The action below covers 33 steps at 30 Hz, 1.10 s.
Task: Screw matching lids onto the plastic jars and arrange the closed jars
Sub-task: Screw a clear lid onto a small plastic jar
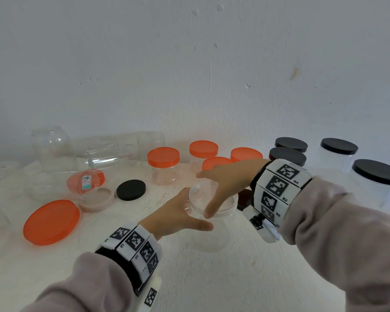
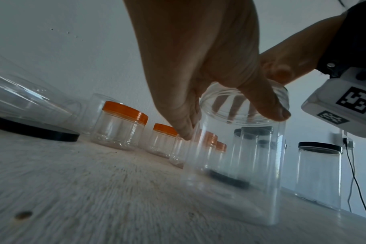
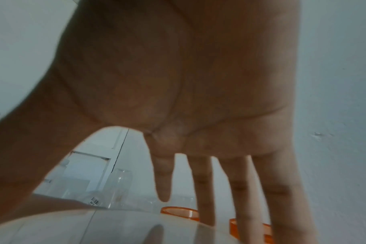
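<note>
the tall clear plastic jar (image 1: 213, 219) stands upright, with no lid, on the rough white table (image 1: 212, 278), near the front and between both hands. the left hand (image 1: 178, 216) grips its smooth neck, with the thumb on the near side and the fingers (image 2: 185, 130) on the far side. the right hand (image 1: 223, 183) is over the open mouth with straight, spread fingers (image 3: 203, 189) and its thumb reaches down to the rim. it holds nothing.

behind the jar stand 4 small round clear jars with orange lids (image 1: 163, 164). on the right stand 4 clear jars with flat black lids (image 1: 377, 174). a small orange-lidded jar with a sticker (image 1: 86, 181) lies on its side at the left. beside it lie 1 loose round black lid (image 1: 131, 189), 1 big flat orange lid (image 1: 51, 221) and 1 clear lid (image 1: 97, 199). some open clear jars (image 1: 52, 145) sit at the back left, 1 tipped over. i cannot tell how many.
</note>
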Each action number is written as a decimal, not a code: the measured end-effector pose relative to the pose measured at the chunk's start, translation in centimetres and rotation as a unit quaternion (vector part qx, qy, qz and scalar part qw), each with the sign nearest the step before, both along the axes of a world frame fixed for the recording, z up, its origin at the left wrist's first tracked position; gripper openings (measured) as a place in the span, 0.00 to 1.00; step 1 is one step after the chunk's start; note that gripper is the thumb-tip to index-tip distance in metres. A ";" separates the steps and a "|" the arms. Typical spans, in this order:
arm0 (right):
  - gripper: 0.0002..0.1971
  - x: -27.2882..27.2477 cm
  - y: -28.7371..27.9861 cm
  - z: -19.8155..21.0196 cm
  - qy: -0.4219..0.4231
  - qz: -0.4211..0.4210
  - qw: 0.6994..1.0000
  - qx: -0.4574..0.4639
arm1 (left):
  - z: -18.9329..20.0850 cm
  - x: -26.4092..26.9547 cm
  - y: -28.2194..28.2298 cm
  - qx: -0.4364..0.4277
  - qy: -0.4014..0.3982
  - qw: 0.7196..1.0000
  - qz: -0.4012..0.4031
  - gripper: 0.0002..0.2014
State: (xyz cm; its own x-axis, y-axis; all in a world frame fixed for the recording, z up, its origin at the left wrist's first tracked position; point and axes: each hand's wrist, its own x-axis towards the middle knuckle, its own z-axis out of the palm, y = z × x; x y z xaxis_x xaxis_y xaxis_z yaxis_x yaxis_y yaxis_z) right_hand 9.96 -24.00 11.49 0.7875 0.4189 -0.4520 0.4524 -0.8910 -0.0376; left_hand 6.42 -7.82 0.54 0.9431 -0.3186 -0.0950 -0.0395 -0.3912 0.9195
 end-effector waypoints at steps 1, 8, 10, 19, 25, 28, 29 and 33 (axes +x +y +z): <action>0.56 0.0 0.0 0.2 0.011 0.003 1.000 0.000 | 0.0 0.0 0.0 -0.001 0.000 1.000 0.001 0.43; 0.49 -0.3 0.3 -0.1 -0.020 0.007 1.000 -0.012 | -0.2 0.1 0.0 -0.001 -0.003 1.000 0.001 0.44; 0.48 -0.3 0.4 0.0 -0.039 -0.003 0.999 -0.026 | -0.3 0.1 0.0 -0.001 -0.005 1.000 0.001 0.43; 0.53 -0.3 0.0 0.8 0.009 0.006 1.000 0.001 | -0.2 0.0 -0.3 -0.006 -0.006 1.000 -0.005 0.34; 0.46 -0.5 0.3 0.2 -0.035 0.000 0.999 -0.038 | -0.1 -0.1 -0.3 -0.002 -0.005 1.000 0.012 0.45; 0.46 -0.4 0.2 0.3 -0.045 -0.019 0.998 -0.042 | -0.2 -0.1 -0.2 0.002 -0.006 1.000 0.007 0.44; 0.47 -0.4 0.1 0.3 -0.049 -0.016 0.998 -0.039 | -0.2 -0.1 -0.2 0.001 -0.005 1.000 0.006 0.43; 0.52 -0.3 0.1 0.1 -0.004 0.014 1.000 0.008 | -0.2 0.0 -0.4 -0.006 -0.007 1.000 0.007 0.42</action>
